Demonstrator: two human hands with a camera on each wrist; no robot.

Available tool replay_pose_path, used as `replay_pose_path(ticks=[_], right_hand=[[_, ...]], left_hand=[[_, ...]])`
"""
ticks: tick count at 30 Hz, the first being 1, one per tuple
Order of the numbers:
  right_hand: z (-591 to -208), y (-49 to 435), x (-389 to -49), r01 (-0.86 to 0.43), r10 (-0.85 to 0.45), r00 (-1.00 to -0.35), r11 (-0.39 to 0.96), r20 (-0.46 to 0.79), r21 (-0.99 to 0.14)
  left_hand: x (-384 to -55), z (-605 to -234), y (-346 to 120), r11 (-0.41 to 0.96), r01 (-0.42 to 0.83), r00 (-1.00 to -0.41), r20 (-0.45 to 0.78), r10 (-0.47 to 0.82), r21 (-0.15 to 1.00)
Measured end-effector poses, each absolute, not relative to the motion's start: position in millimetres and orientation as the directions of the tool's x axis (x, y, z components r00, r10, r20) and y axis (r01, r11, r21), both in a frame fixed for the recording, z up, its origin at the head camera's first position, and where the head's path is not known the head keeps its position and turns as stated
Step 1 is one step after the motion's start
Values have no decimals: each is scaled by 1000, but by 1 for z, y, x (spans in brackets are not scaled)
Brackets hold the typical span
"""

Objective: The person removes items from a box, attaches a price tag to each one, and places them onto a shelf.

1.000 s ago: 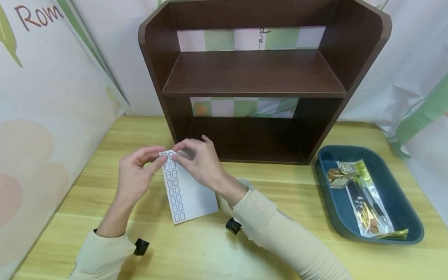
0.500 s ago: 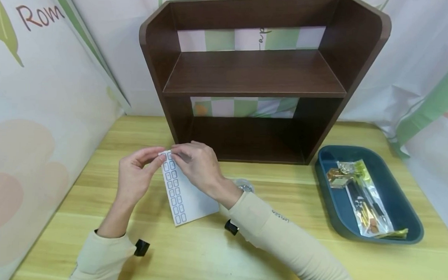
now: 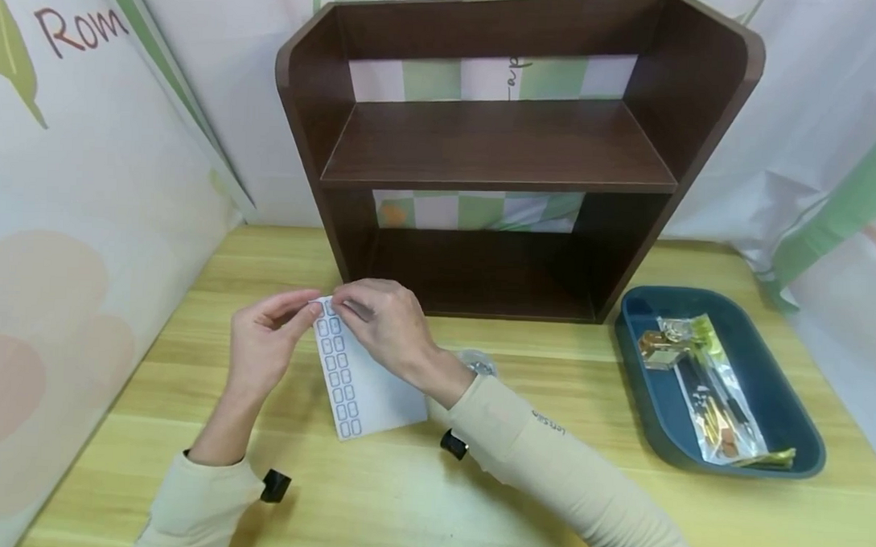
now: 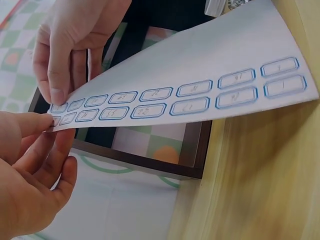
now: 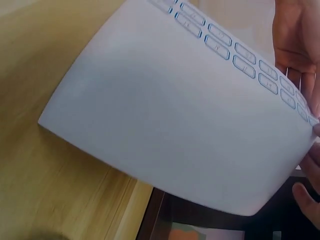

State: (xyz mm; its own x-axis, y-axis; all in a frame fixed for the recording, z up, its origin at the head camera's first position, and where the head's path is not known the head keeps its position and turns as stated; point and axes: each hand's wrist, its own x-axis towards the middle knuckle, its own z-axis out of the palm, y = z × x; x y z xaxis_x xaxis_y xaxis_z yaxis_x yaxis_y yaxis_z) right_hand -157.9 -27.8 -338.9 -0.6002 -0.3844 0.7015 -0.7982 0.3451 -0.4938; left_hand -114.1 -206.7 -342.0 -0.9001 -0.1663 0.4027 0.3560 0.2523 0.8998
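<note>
A white label sheet point(image 3: 379, 392), with two columns of blue-bordered labels down its left side, slants up off the table in the head view. My left hand point(image 3: 262, 344) pinches its top left corner between thumb and index finger. Beside it, my right hand point(image 3: 396, 332) has thumb and fingers pinched together at the top edge, over the uppermost label of the second column. The left wrist view shows small marks inside the labels point(image 4: 192, 89) and both sets of fingertips almost meeting at the corner. In the right wrist view, the blank part of the sheet bows slightly.
A dark brown two-tier shelf point(image 3: 500, 143) stands just behind my hands. At the right, a blue tray point(image 3: 789, 390) holds a clear packet point(image 3: 719, 420) and a small amber bottle point(image 3: 658, 351). A clear round container point(image 3: 478, 360) sits partly behind my right wrist.
My right hand's fingers have curled in closer at the top edge, and its wrist has shifted slightly left. The left hand keeps its pinch on the corner.
</note>
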Motion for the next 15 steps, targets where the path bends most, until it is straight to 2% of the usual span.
replay_pose_path(ticks=[8,15], right_hand=[[-341,-26,-164,-836,-461,-539,193,705,-513],[-341,-23,-167,-864,-540,-492,208,683,-458]], left_hand=[[-114,-343,-212,247,344,-905,390,-169,906],[-114,-347,-217,221,314,-913,357,-198,924]])
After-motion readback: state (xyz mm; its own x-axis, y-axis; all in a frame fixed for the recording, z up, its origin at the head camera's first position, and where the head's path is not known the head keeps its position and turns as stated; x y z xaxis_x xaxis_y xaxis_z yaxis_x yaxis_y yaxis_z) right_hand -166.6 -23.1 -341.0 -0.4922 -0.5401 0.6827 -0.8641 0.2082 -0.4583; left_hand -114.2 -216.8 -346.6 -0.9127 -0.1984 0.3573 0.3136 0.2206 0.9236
